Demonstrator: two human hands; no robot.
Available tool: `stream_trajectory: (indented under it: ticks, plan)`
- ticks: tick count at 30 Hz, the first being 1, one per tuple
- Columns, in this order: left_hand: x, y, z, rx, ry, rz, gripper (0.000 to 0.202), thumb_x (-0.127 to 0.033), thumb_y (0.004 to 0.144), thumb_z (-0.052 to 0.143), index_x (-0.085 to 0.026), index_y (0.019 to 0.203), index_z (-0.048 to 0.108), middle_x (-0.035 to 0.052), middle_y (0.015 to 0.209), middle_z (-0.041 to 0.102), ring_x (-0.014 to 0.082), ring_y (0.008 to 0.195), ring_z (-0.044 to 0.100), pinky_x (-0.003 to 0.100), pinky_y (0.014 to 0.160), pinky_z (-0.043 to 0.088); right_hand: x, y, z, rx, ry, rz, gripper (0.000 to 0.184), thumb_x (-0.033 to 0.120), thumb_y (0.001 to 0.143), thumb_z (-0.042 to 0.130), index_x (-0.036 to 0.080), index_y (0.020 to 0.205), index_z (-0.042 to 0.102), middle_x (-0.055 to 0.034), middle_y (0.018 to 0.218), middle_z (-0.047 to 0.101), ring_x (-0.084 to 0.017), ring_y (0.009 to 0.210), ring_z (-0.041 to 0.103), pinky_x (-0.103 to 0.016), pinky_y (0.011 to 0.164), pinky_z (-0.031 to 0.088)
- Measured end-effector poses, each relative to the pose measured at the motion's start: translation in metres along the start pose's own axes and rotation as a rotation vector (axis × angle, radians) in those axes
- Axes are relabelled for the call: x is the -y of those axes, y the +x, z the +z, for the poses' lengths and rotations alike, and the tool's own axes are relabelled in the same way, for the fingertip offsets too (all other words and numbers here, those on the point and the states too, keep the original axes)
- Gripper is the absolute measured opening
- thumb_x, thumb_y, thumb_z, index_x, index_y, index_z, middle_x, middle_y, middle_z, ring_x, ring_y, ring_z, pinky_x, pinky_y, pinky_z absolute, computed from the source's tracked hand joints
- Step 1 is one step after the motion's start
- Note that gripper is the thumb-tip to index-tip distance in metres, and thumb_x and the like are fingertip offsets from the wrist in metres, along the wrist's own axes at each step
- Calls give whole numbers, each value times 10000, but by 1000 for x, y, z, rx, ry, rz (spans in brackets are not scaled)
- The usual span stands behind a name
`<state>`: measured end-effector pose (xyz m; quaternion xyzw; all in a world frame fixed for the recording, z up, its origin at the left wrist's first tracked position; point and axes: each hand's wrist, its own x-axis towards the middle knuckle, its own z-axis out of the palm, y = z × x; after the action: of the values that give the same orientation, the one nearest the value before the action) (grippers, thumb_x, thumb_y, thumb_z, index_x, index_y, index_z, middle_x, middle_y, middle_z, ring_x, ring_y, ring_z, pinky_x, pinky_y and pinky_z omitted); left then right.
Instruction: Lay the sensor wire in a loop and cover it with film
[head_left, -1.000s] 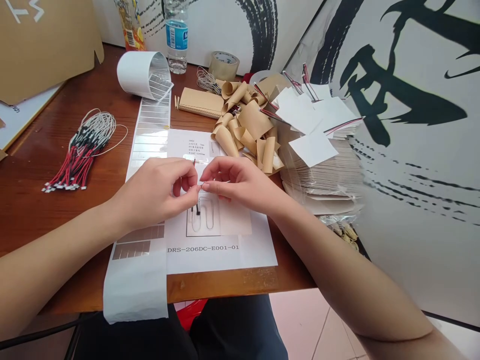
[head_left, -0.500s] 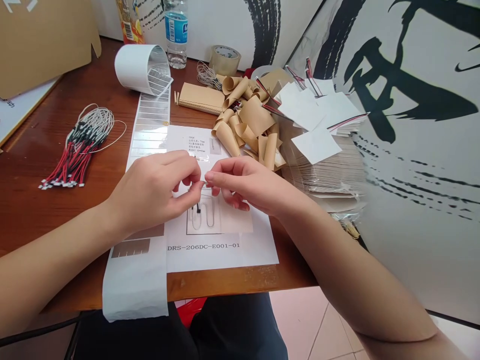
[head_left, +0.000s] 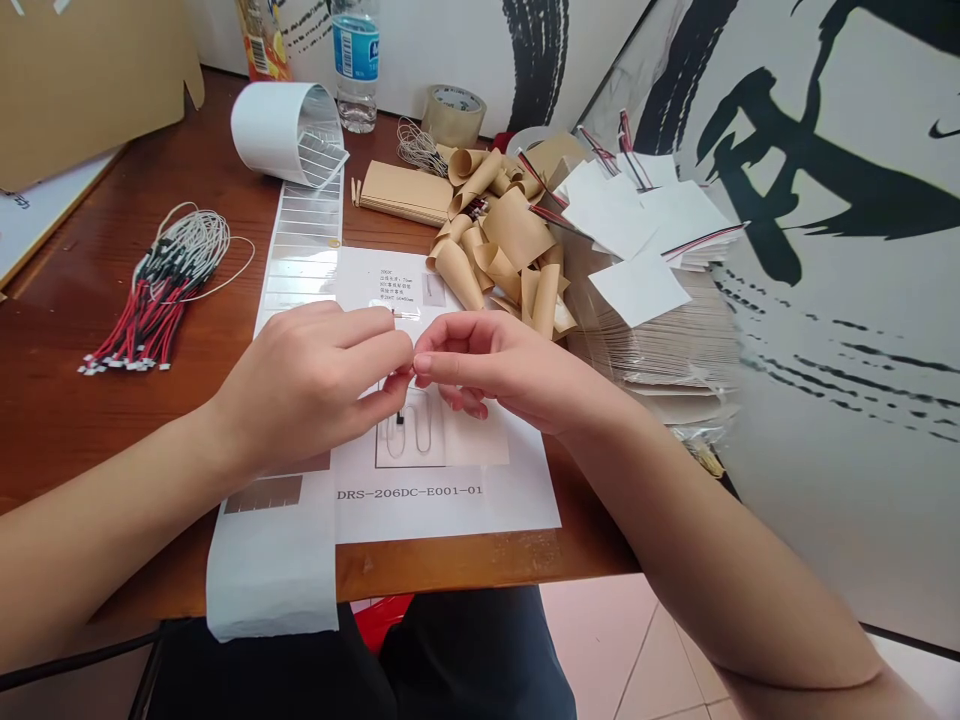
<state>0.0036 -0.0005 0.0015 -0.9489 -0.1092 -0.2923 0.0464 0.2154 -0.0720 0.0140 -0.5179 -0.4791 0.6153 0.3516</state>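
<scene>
Over a printed sheet [head_left: 450, 505], my left hand [head_left: 322, 375] and my right hand [head_left: 487, 365] meet at the fingertips. Thumb and index finger are pinched together on both hands. Whatever lies between the fingertips is too small and too covered to make out. Below them, a picture of a looped wire with a black piece shows on the sheet, beside a pale square [head_left: 480, 440]. A long strip of labels [head_left: 304, 240] runs under my left hand and hangs over the table's front edge. Its roll [head_left: 270, 135] lies on its side at the back.
Left lies a bundle of red and white wires [head_left: 161, 285] with white connectors. Curled brown paper pieces [head_left: 517, 230], a tape roll [head_left: 454, 115] and a water bottle [head_left: 356, 65] stand behind. White cards [head_left: 637, 285] with wires top a wrapped stack [head_left: 652, 350] at right.
My fingertips have drawn closer together and now touch or overlap; my left index finger has moved towards the right hand. The view has shifted very slightly.
</scene>
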Motion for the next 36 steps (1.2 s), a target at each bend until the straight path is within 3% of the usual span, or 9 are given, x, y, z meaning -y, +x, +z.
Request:
stream_trajectory:
  ticks: [10,17,22,25,31,34,36]
  plan:
    - [-5,1,-4,47,-16,-46,244,-215,1003,511,-238,794,635,14,723,678,174,646,570,333,605,439,1,1,6,-136,-41,-34,131,248,797,769,172,840,671,3,784,678,-70,578,523,-209,477,399]
    - [-5,2,-3,-8,-29,31,220,-167,984,538,-236,817,663,8,721,659,163,638,572,324,587,410,-6,3,19,-272,56,-97,104,165,713,707,194,781,634,48,675,603,-65,527,468,-218,467,374]
    - [-4,3,-1,8,-2,79,256,-169,983,537,-220,760,653,6,691,627,156,605,523,322,568,393,-12,3,27,-333,17,-223,80,147,715,657,200,765,622,59,691,580,-69,548,470,-239,514,400]
    - [-4,4,-2,21,11,83,281,-172,983,524,-225,736,647,4,684,624,154,597,507,319,566,385,-15,3,29,-345,32,-219,64,156,724,640,205,757,613,65,653,556,-77,546,467,-247,515,384]
    - [-5,5,-6,95,-11,37,271,-255,1000,516,-242,776,669,11,724,665,155,599,527,330,604,412,-19,2,33,-401,51,-259,47,168,753,627,211,753,610,69,624,540,-81,542,461,-255,526,375]
    - [-6,5,-8,31,-74,14,212,-307,995,550,-234,856,693,26,783,704,168,644,585,334,617,437,-18,2,31,-418,39,-304,49,168,759,614,215,760,602,68,652,543,-79,541,465,-258,524,377]
    - [-6,5,-8,-3,-133,-94,194,-308,988,550,-237,881,695,23,800,716,167,665,613,325,631,451,-17,3,29,-428,-3,-336,59,163,763,606,219,780,602,70,665,534,-76,536,464,-262,527,377]
